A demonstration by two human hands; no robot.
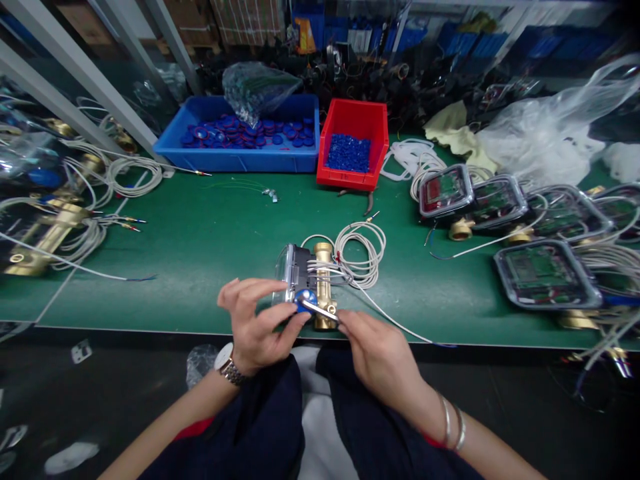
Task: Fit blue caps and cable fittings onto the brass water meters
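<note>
Brass fitting (324, 288) on green bench (225, 227); blue bin (240, 161) behind; dark floor (135, 377).

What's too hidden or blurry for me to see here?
All in the head view:
Silver tool: one end hidden by the right hand.
Blue disc: partly covered by the tool and left hand.
Leftmost parts: blurred, cut off by the left edge.

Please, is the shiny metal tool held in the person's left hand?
No, the right hand grips the metal tool by its near end, while the left hand pinches the blue disc.
</note>
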